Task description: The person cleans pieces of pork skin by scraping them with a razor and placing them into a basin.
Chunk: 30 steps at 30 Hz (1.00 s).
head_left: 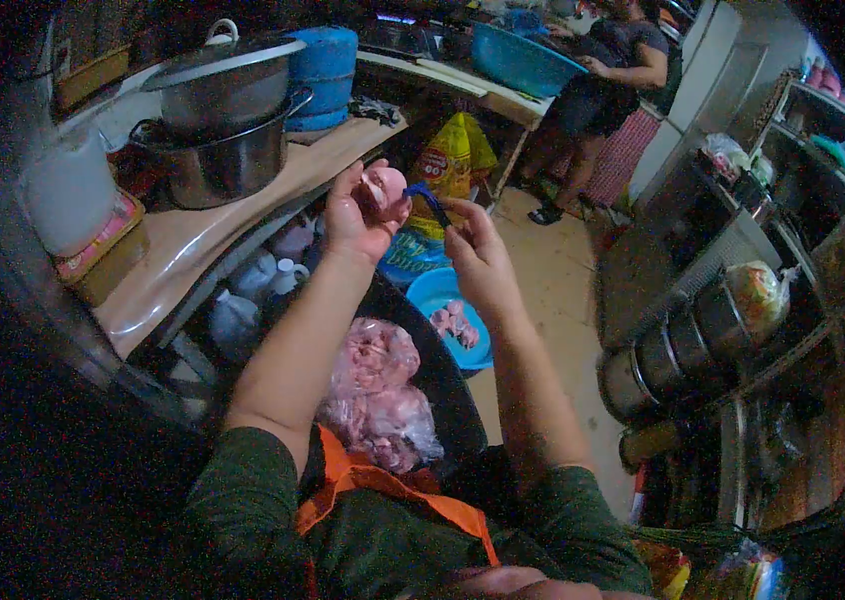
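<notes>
My left hand (355, 228) is raised in front of me, its fingers curled around a rounded piece of pink raw meat (384, 190). My right hand (480, 250) grips the dark handle of a small tool with a blue head (425, 198). The blue head is at the right side of the meat; its exact kind is too small to tell. Beneath my forearms, clear plastic bags of raw meat (383, 390) sit in a dark container. Beyond them, a light blue basin (483, 350) on the floor holds several pink meat pieces (456, 325).
Metal pots (228, 165) and a blue drum (323, 75) stand on the left counter (183, 240). Plastic jugs (238, 315) are below it. Yellow bags (453, 155) stand ahead. A person (623, 60) works by a large blue tub (513, 60). Shelves with pots (678, 355) line the right.
</notes>
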Motion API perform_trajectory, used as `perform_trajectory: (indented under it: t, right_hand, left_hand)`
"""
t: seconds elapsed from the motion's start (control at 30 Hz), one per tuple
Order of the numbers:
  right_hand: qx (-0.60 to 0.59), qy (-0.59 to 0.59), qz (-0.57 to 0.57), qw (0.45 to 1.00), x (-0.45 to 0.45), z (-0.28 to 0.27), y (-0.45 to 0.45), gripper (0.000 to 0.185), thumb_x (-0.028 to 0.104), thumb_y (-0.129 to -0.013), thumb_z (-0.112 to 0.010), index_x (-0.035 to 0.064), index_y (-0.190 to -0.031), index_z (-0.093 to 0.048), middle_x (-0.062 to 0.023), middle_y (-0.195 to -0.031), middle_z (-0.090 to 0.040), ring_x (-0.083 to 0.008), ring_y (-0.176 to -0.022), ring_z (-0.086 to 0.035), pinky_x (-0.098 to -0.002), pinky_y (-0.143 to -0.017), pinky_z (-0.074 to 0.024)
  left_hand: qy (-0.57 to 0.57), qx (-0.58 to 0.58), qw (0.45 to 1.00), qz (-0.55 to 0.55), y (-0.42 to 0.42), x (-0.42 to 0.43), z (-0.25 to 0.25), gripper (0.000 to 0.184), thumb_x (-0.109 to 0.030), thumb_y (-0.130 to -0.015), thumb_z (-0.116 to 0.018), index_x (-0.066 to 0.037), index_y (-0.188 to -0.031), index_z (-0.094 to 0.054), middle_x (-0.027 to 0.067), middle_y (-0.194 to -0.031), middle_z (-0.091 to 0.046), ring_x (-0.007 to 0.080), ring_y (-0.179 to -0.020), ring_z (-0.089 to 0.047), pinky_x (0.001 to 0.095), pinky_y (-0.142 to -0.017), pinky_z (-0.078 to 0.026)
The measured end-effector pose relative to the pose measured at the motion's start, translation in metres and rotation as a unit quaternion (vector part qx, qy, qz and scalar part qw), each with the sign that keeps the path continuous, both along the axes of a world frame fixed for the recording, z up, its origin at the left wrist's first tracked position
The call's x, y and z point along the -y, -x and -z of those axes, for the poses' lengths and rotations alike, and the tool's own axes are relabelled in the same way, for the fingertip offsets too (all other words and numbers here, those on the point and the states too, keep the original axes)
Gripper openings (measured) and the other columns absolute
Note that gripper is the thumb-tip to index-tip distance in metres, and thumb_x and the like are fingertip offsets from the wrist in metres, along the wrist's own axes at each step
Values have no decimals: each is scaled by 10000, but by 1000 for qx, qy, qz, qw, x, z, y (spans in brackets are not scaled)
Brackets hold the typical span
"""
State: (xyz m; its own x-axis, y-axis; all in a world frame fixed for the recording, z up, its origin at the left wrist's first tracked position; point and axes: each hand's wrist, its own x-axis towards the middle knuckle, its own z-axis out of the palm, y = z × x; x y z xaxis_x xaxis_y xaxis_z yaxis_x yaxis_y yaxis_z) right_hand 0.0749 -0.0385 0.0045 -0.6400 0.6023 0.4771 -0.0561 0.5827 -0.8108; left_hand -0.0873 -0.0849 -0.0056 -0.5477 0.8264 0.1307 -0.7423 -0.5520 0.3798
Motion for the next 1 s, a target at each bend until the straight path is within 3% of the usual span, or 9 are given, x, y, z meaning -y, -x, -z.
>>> perform_trajectory:
  t: [0.07, 0.27, 0.4, 0.47, 0.57, 0.7, 0.8, 0.87, 1.0]
  right_hand:
    - [-17, -64, 8, 998, 10, -6, 7, 270, 64, -847, -437, 61, -1116, -458, -2, -757, -480, -72, -655, -423, -194, -589, -353]
    - [-78, -159, 47, 983, 18, -18, 27, 269, 39, -835, -451, 57, -1101, -480, -63, -888, -556, -127, -773, -493, -242, -706, -402]
    - [-5, -182, 58, 982, 29, -1, 25, 261, 32, -828, -458, 61, -1085, -496, -102, -891, -566, -157, -773, -530, -255, -697, -418]
    - [46, -277, 97, 955, 35, 9, 20, 256, 23, -821, -460, 62, -1070, -508, -135, -933, -572, -210, -819, -565, -277, -713, -433]
    - [64, -165, 95, 980, 37, -1, 14, 262, 24, -817, -468, 72, -1070, -516, -147, -986, -570, -252, -899, -566, -300, -753, -436]
    - [-34, -222, 74, 972, 30, -16, 21, 348, 50, -767, -465, 110, -1108, -493, -165, -1030, -539, -331, -925, -534, -378, -765, -438]
    - [-11, -266, 74, 961, 28, -12, 26, 362, 45, -756, -472, 115, -1111, -490, -161, -1024, -542, -331, -922, -535, -379, -761, -441]
    - [86, -266, 106, 954, 40, -9, 19, 272, 51, -815, -479, 90, -1082, -513, -154, -990, -562, -298, -912, -553, -331, -759, -440]
    - [101, -253, 95, 957, 35, -1, 10, 262, 62, -817, -482, 86, -1076, -514, -157, -978, -563, -315, -905, -545, -334, -750, -441]
  left_hand:
    - [1, -26, 999, 21, 2, -2, 2, 279, -379, -701, -630, -120, -784, -566, 52, -711, -531, 190, -531, -494, 307, -484, -392]
    - [-101, -120, 987, 22, 9, -9, 2, 244, -321, -695, -643, -143, -706, -476, 47, -635, -467, 182, -429, -426, 319, -466, -376]
    - [1, -50, 995, -92, 16, -7, 1, 198, -267, -707, -611, -152, -781, -468, 39, -703, -462, 184, -559, -472, 336, -509, -409]
    - [27, -34, 991, -126, 21, -7, 2, 186, -251, -713, -594, -149, -796, -463, 38, -724, -460, 189, -620, -492, 352, -529, -433]
    - [-3, 47, 996, -79, 22, -5, -2, 183, -251, -722, -567, -135, -812, -458, 32, -722, -453, 203, -713, -502, 384, -583, -481]
    - [6, 33, 999, -42, 15, 2, -8, 176, -246, -741, -536, -108, -803, -448, 60, -735, -464, 225, -706, -513, 424, -627, -506]
    - [14, 71, 997, -29, 9, 2, -12, 168, -243, -756, -508, -94, -801, -444, 72, -732, -472, 241, -684, -517, 439, -632, -503]
    - [4, 105, 994, -21, 8, 4, -13, 166, -244, -764, -492, -88, -799, -444, 75, -723, -476, 251, -668, -519, 450, -635, -498]
    - [-47, 101, 993, -41, 21, -1, -3, 220, -276, -771, -452, -92, -656, -416, 62, -625, -447, 257, -606, -493, 472, -697, -469]
